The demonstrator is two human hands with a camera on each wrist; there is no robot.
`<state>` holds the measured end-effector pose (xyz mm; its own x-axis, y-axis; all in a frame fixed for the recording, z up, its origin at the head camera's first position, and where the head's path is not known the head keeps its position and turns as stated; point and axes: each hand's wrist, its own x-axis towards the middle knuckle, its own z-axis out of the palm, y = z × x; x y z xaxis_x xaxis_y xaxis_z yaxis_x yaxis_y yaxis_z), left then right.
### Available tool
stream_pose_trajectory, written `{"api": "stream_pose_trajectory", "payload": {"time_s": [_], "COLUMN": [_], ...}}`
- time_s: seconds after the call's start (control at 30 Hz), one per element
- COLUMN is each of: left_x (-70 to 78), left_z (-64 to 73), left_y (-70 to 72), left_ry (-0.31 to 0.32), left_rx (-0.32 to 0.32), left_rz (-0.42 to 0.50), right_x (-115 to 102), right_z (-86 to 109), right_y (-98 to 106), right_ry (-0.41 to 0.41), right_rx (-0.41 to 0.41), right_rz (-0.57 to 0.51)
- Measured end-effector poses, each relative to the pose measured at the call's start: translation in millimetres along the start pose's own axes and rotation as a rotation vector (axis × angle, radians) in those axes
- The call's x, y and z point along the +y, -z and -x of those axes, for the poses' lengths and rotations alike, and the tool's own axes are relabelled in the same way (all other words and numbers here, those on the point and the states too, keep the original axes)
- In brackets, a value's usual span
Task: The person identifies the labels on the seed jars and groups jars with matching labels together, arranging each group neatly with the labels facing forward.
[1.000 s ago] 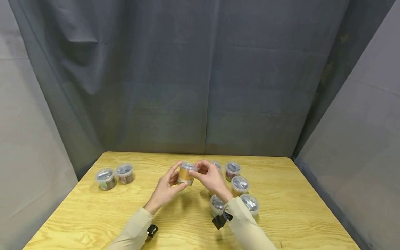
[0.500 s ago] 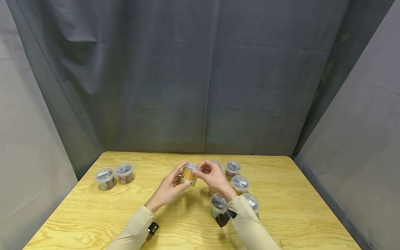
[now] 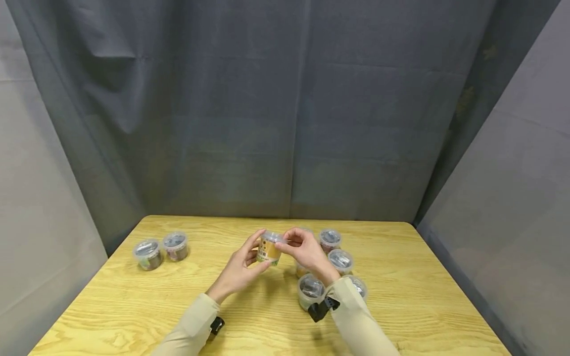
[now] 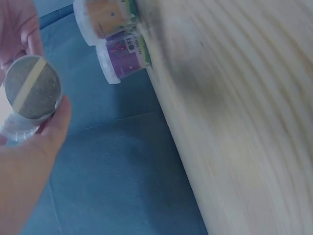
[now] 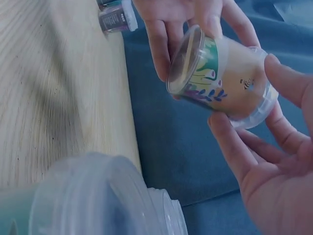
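A small plastic tub (image 3: 269, 249) with a clear lid and an orange label is held above the middle of the table. My left hand (image 3: 240, 269) grips its side and lower edge from the left. On the other side, my right hand (image 3: 307, 252) pinches the lid rim between thumb and fingers. Dark lettering on the label faces the head camera. In the left wrist view the tub's round base (image 4: 33, 87) shows, crossed by a pale strip. Plants and a small zebra appear on the tub's label (image 5: 244, 81) in the right wrist view. Its lid looks seated.
Two similar lidded tubs, one at the far left (image 3: 148, 254) and another beside it (image 3: 175, 246), stand on the wooden table (image 3: 249, 321). Several more, including a near tub (image 3: 310, 291) and a back tub (image 3: 330, 240), stand around and under my right forearm. A grey curtain (image 3: 222, 123) hangs behind.
Between my hands the tub has turned, bringing the lettering on its label round to the front. Both hands have shifted slightly to the right with it. The tubs on the table stay put.
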<state>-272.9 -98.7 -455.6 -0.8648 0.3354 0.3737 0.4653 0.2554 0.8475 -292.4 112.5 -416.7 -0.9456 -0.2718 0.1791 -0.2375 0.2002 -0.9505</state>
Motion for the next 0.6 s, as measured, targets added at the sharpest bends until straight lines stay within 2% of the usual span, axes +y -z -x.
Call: {"api": "stream_pose_trajectory", "payload": {"time_s": [0.1,0.17,0.27,0.4,0.5,0.6], "left_x": [1.1,1.0,0.8,0.0,-0.2,0.3], "left_z": [0.0,-1.0,-2.0,-3.4,-4.6,-4.2], "left_y": [-0.6,-1.8,-5.4,-11.2,-13.5,-13.2], "left_ry": [0.015,0.003,-0.025,-0.056,-0.05,-0.017], "left_rx": [-0.011,0.012,0.073,0.128,0.123,0.087], "left_rz": [0.034,0.04,0.038,-0.027,-0.075,-0.062], "right_x": [1.0,0.4,-0.7,-3.7,-10.3,-21.3], "right_z": [0.4,0.3,0.5,1.7,4.9,10.2], "right_y": [2.8,2.5,-0.7,-4.9,-4.7,-2.0], "right_ry": [0.006,0.018,0.027,0.007,-0.016,-0.034], "right_rx": [-0.031,-0.025,0.015,0.09,0.118,0.096], "right_rz": [-0.028,-0.024,0.02,0.068,0.074,0.069]}}
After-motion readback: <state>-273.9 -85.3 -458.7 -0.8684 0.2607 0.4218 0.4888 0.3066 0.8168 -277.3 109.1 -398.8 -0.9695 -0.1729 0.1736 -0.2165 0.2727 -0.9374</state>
